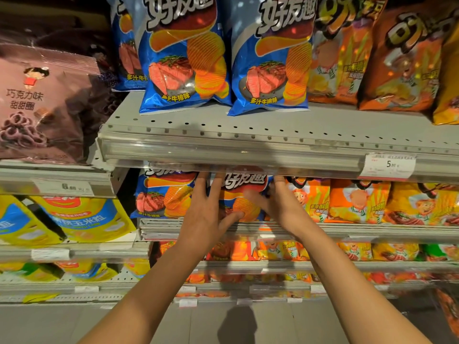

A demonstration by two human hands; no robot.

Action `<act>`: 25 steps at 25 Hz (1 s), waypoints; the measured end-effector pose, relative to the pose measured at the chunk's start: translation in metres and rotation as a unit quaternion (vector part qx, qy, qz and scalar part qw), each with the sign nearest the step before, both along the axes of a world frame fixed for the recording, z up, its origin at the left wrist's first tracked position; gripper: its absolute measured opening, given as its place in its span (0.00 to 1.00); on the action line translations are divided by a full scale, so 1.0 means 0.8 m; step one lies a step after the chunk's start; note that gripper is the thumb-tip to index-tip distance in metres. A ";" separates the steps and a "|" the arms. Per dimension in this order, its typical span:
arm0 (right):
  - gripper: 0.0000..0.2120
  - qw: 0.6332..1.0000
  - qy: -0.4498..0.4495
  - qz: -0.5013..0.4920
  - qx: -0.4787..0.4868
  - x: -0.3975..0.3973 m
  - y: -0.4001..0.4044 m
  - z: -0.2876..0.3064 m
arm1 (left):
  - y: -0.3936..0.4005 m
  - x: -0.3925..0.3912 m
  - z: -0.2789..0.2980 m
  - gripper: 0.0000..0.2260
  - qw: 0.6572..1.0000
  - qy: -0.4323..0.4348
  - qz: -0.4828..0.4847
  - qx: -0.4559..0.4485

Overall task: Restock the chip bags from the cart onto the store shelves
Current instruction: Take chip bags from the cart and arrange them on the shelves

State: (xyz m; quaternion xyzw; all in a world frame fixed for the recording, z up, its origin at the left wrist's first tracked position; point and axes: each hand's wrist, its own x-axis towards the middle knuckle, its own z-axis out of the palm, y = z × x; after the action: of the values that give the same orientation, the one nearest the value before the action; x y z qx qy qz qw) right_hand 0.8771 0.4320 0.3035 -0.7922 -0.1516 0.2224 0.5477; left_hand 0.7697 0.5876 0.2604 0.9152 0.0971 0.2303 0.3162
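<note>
My left hand [206, 209] and right hand [278, 204] reach into the low gap under the upper shelf [248, 150], whose clear front rail hangs just above my fingertips and closes off room upward. The blue chip bag [244, 194] I press between my hands fills the slot. Another blue bag [161, 194] stands just beside my left hand, and the orange bags [347, 202] crowd close against my right, so neither side gives way. Below my wrists the lower shelf edge [372, 232] juts out. Behind my forearms the aisle floor [49, 324] lies open.
</note>
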 end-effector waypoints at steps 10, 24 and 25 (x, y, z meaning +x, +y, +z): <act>0.28 0.985 -0.111 0.072 -0.107 -0.015 -0.014 -0.030 | -0.014 0.014 -0.011 0.38 0.998 -0.018 0.054 0.016; 0.25 0.995 -0.088 0.041 -0.037 -0.012 0.006 -0.011 | -0.035 -0.003 0.005 0.43 0.996 0.017 0.067 0.056; 0.20 0.994 -0.103 0.037 -0.020 -0.013 -0.004 -0.008 | -0.045 -0.009 0.006 0.42 0.993 0.005 0.074 0.093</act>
State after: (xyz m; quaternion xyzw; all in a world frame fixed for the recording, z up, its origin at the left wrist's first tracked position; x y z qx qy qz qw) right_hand 0.8664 0.4287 0.2973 -0.8156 -0.2319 0.1630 0.5044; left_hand 0.7627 0.5513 0.2653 0.9319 0.1444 0.2565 0.2118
